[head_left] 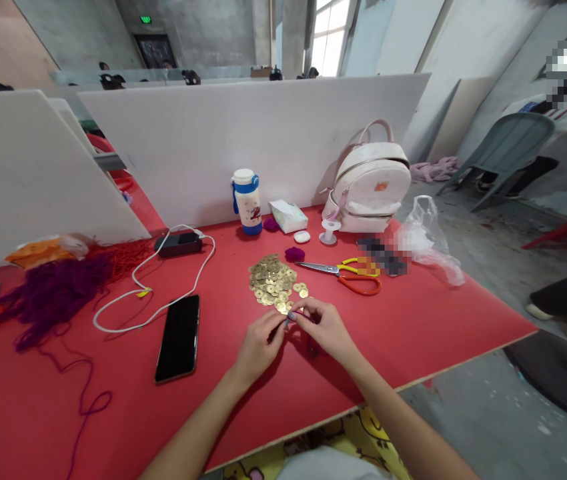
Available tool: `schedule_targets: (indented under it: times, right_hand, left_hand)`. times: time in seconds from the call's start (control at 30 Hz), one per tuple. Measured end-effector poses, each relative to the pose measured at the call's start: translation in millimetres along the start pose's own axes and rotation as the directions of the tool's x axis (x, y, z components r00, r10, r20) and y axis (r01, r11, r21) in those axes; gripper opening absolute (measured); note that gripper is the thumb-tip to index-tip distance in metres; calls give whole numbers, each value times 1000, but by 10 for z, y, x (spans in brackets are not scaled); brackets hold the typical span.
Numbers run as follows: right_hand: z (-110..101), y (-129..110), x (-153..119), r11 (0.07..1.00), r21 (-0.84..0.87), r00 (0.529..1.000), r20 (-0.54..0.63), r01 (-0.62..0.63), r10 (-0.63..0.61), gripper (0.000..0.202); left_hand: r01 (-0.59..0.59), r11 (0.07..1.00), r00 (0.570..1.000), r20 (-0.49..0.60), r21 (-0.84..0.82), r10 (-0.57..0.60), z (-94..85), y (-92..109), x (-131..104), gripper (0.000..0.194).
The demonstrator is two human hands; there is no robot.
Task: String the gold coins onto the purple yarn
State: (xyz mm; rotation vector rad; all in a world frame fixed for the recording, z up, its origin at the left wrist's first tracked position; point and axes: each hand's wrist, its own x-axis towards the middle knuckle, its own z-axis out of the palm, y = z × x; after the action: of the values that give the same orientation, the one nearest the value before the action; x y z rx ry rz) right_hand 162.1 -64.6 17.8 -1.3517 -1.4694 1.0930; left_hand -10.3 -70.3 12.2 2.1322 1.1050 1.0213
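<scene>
My left hand (259, 343) and my right hand (327, 330) meet just above the red table, fingertips pinched together. Between them runs a short strand of purple yarn (294, 314), with a small greyish bit at the fingertips too tiny to name. Just beyond my fingers lies a heap of gold-coloured coins with holes (271, 279), a few loose at its near right edge. A small purple yarn ball (294, 254) sits beside the heap. To the right rest scissors (338, 269) with yellow and orange handles. Something dark under my right hand is mostly hidden.
A black phone (178, 339), a white cable (138, 328) and a tangle of purple yarn (58, 293) lie left. Behind the coins stand a bottle (247, 203), a tissue pack (288, 217), a white spool (330, 232) and a backpack (368, 183). A plastic bag (426, 240) lies right.
</scene>
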Motion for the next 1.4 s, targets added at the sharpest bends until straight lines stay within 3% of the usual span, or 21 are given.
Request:
schedule_targets:
  times: [0.2, 0.63, 1.1, 1.4]
  right_hand:
    - [10, 5, -6, 997, 81, 1000, 14, 8, -9, 20]
    - [43, 16, -23, 998, 49, 1000, 9, 27, -27, 19]
    - [39, -18, -25, 999, 35, 1000, -2, 23, -23, 21]
    - [-33, -60, -30, 990, 130, 998, 7, 58, -60, 44]
  left_hand:
    - [24, 999, 1000, -13, -22, -24, -2, 13, 4, 18]
    - [141, 976, 989, -24, -168, -147, -15, 36, 34, 21]
    - [123, 977, 991, -36, -176, -131, -20, 46, 49, 19]
    - [121, 972, 989, -54, -203, -134, -32, 48, 42, 18]
